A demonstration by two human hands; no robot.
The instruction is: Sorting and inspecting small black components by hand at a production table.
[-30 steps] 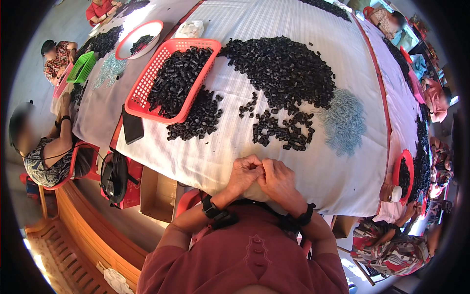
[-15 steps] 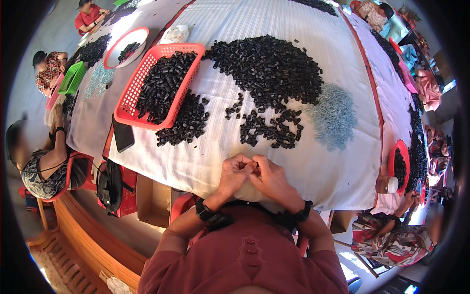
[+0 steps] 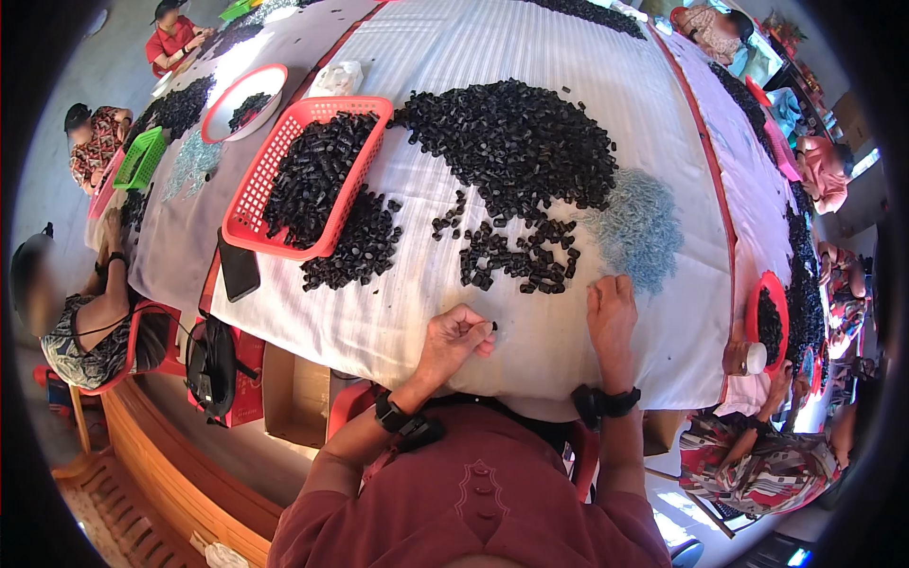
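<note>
Black pieces (image 3: 320,175) fill the red basket (image 3: 275,249), fewer the red-rimmed bowl (image 3: 269,85).

left grip (image 3: 456,339): pinched | right grip (image 3: 612,308): extended forward, curled downward | forearms (image 3: 623,452): apart, left slanting inward

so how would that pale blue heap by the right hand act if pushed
The pale blue heap would probably spread rather than slide whole, since its edges thin into loose bits. The bits look small and slender, so each is likely light.
</note>
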